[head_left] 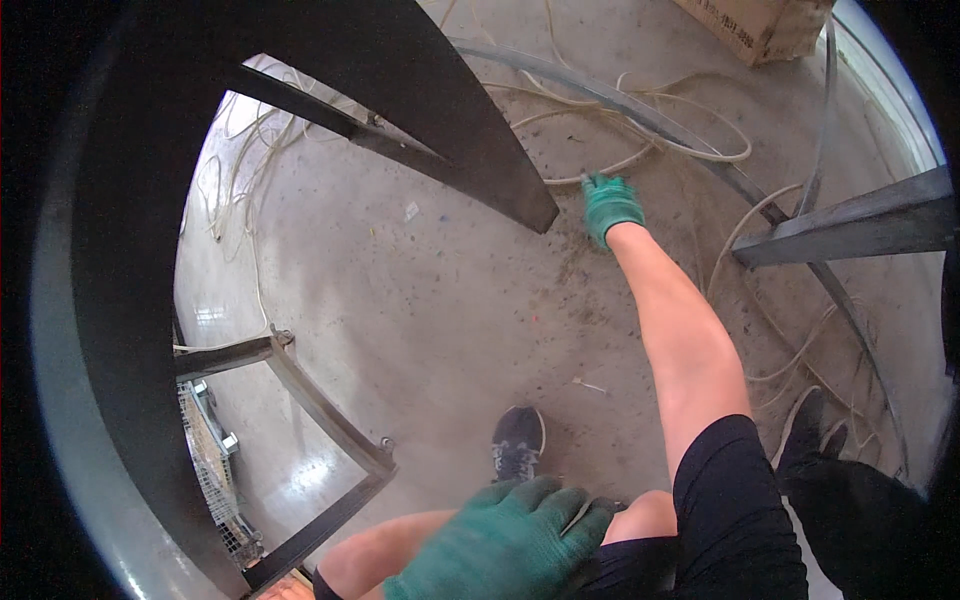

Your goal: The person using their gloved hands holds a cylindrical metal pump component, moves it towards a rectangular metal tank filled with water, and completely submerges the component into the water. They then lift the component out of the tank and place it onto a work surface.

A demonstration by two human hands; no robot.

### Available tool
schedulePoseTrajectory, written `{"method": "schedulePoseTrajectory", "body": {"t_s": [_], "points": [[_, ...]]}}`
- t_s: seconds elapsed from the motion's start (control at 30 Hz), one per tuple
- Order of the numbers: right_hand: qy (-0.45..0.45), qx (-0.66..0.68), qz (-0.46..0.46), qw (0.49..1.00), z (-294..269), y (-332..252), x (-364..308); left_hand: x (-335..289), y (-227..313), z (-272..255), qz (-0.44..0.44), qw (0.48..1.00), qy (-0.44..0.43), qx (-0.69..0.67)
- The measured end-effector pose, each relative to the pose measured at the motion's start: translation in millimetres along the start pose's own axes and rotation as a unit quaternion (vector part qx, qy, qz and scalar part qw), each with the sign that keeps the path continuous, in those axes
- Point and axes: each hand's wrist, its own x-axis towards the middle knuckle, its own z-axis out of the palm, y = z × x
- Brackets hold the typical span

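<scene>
My right hand [611, 208], in a green knit glove, reaches down and forward to the floor. Its curled fingers close at a pale cable [632, 158], which runs past the fingertips; the grip itself is slightly blurred. Beside this hand, to the left, ends a dark metal beam [500, 175]. My left hand [510, 545], gloved the same way, lies over my bent knee at the lower edge. Its fingers are stretched out, and no object shows in it.
More loops of pale cable [745, 150] lie across the far floor and at left [250, 190]. A curved metal bar [700, 155] and a dark post [850, 218] stand right. A cardboard box [765, 30] sits far right. Another person's dark shoe [800, 430] is at right; a metal frame [325, 410] left.
</scene>
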Motion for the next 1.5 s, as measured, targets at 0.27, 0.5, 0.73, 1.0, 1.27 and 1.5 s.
{"method": "schedulePoseTrajectory", "body": {"t_s": [0.27,0.5,0.73,1.0,1.27,1.5], "points": [[-0.166,0.122,0.073,0.976,-69.4,-33.3,-56.8,17.3,8.2,38.4,0.076,0.991,0.099,-0.056],[-0.336,0.361,0.094,0.865,-197.4,-69.8,-144.8,15.3,14.5,97.5,-0.036,0.999,-0.011,0.017],[-0.303,0.511,0.175,0.785,-420.1,-175.7,-177.8,-53.1,23.2,166.6,-0.221,0.907,0.133,-0.333],[-0.127,0.767,0.335,0.533,-634.2,-292.4,-115.4,-320.4,94.4,89.7,-0.295,0.674,0.333,-0.589],[-0.049,0.550,0.417,0.722,-664.2,-333.4,-25.0,-502.2,74.0,40.0,-0.184,0.101,0.581,-0.786],[-0.131,0.481,0.387,0.776,-658.1,-320.4,-12.5,-505.6,22.7,29.7,-0.180,0.061,0.572,-0.798]]}}
